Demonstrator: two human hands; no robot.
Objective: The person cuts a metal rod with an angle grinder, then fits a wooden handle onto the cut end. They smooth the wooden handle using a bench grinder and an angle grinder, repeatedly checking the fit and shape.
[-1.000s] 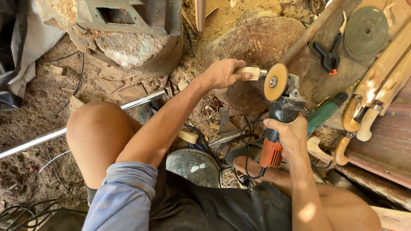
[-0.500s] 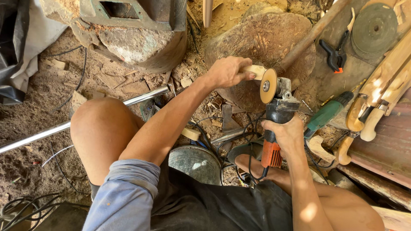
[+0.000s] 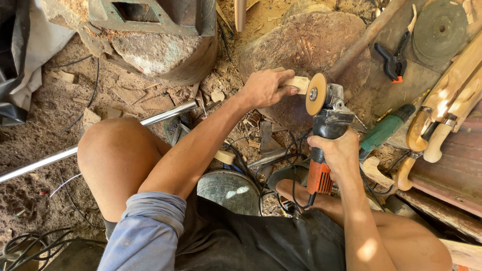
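Note:
My left hand grips a small pale wooden piece and presses its end against the tan sanding disc of an angle grinder. My right hand is wrapped around the grinder's black and orange body, holding it upright with the disc facing left. Both hands work above a large round tree stump. My bare left knee is bent up at the left.
A metal pipe lies across the dirt floor at the left. A green power drill, several carved wooden handles, a black clamp and a grey grinding disc sit at the right. A metal bowl and cables lie between my legs.
The wooden piece and the grinder disc stay pressed together. The hands shifted only slightly against the stump as the view moved a little.

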